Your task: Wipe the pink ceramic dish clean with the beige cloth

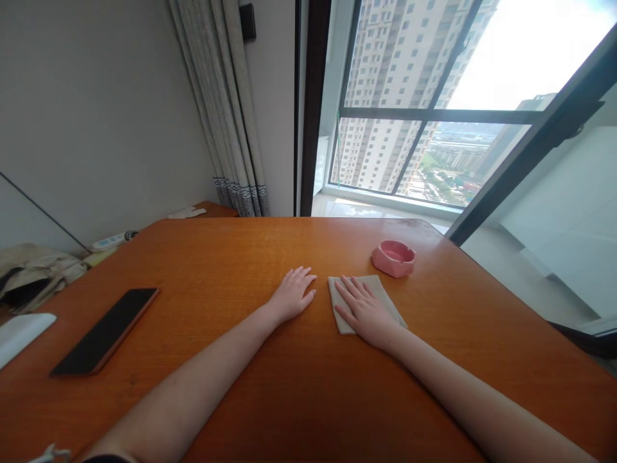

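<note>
My right hand (pixel 367 312) lies flat on a folded beige cloth (pixel 385 297), its fingers spread across the left and middle part of it. The cloth rests on the brown wooden table (pixel 231 257). To the left of the cloth, my left hand (pixel 292 296) rests palm down on the bare wood with its fingers apart, holding nothing. A pink faceted ashtray (pixel 394 258) stands just beyond the cloth, up and to the right, apart from my right hand.
On the left side of the table lies a dark tablet (pixel 107 331), with a white object (pixel 22 334) at the edge beside it. A power strip (pixel 113 240) and crumpled fabric (pixel 43 270) sit past the left edge. Behind are a curtain (pixel 226 103) and a window.
</note>
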Tool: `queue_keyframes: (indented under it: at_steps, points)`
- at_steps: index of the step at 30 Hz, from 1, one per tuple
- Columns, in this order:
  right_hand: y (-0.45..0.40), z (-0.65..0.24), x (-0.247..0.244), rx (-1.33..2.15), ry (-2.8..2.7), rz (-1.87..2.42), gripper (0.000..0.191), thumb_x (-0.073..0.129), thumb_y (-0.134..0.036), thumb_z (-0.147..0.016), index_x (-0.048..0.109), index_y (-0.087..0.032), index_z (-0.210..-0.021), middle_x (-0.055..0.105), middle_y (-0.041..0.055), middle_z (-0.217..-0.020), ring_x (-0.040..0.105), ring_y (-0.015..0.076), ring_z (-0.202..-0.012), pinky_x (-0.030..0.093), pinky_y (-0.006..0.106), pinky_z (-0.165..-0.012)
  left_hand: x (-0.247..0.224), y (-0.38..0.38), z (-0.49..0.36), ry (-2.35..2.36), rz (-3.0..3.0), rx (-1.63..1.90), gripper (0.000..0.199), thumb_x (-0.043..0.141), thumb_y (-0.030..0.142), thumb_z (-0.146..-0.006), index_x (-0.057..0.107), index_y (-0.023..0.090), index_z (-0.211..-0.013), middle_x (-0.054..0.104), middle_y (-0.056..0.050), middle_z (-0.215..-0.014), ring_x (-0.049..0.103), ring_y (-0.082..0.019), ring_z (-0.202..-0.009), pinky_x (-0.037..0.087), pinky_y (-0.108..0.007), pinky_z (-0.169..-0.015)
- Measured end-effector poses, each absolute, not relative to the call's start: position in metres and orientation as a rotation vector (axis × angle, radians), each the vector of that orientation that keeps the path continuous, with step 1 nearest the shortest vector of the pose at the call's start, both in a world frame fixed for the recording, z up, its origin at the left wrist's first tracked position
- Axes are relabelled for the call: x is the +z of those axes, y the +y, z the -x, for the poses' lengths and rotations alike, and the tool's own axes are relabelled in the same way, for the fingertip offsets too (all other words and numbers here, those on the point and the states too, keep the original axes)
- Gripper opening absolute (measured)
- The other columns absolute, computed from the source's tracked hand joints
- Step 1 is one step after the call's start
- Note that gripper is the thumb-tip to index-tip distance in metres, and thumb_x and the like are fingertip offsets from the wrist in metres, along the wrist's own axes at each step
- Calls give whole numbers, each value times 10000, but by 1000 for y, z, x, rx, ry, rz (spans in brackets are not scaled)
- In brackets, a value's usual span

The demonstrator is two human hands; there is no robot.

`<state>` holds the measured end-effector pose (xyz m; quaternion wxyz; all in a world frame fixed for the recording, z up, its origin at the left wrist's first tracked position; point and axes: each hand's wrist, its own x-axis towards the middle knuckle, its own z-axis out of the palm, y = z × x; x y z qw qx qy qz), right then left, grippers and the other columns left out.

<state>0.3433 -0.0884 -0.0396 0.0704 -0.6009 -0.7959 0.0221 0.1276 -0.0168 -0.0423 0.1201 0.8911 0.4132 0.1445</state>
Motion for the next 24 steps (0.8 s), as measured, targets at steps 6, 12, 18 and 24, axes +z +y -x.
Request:
queue_keyframes:
  at_steps: [6, 12, 18, 24]
  points:
    - [-126, -424, -42, 102, -2369, 1850, 638, 286, -556, -904, 232, -230, -1449, 250, 39, -1501, 204, 244, -1388, 200, 472, -1138, -37, -20, -128, 1225, -2572, 396, 466, 384, 418, -893, 471, 182, -1286, 364, -117, -1453, 274, -268, -1366, 188, -473, -1126]
    - [-130, -474, -37, 148, -2262, 1963, 648, 346, -560, -872, 317, -222, -1424, 315, 61, -1474, 241, 279, -1375, 237, 517, -1118, -38, -20, -128, 1198, -2547, 449, 454, 413, 401, -880, 485, 169, -1263, 380, -142, -1437, 286, -285, -1358, 194, -508, -1111]
    - [-120, -404, 0, 170, -2225, 1592, 378, 384, -344, -906, 547, -261, -1237, 485, 66, -1356, 415, 246, -1281, 320, 471, -1089, -35, -21, -129, 1024, -2520, 631, 329, 467, 312, -850, 555, 184, -1141, 513, -120, -1315, 435, -245, -1250, 294, -456, -1073]
    - [-82, -296, -17, 512, -2111, 1240, 608, 444, -103, -729, 420, -185, -1331, 497, 102, -1318, 472, 201, -1223, 380, 401, -1056, -26, -33, -135, 642, -2512, 543, 253, 531, 186, -727, 599, 162, -970, 666, -58, -920, 617, -172, -820, 488, -272, -767]
